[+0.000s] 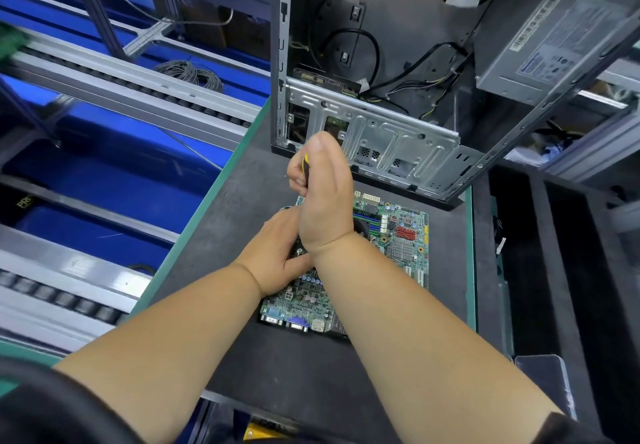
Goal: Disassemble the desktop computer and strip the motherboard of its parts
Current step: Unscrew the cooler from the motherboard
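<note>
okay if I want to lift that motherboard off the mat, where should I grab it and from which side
Probably pinch the motherboard by its bare right edge, coming from the right. It lies flat on the mat, that edge is unobstructed, while the left hand and right hand cover its left part.

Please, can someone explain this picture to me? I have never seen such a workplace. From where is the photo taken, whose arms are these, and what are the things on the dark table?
The one picture comes from a camera worn on a person's head, looking down at their own bare arms. On the dark mat lies a green motherboard, already out of the computer. Behind it stands the open metal computer case, with loose cables and a grey power supply inside. The right hand grips a screwdriver with a yellow and black handle, held upright over the board. The left hand rests on the board and steadies a part there; that part is mostly hidden. At left are conveyor rollers and blue bins.
</note>
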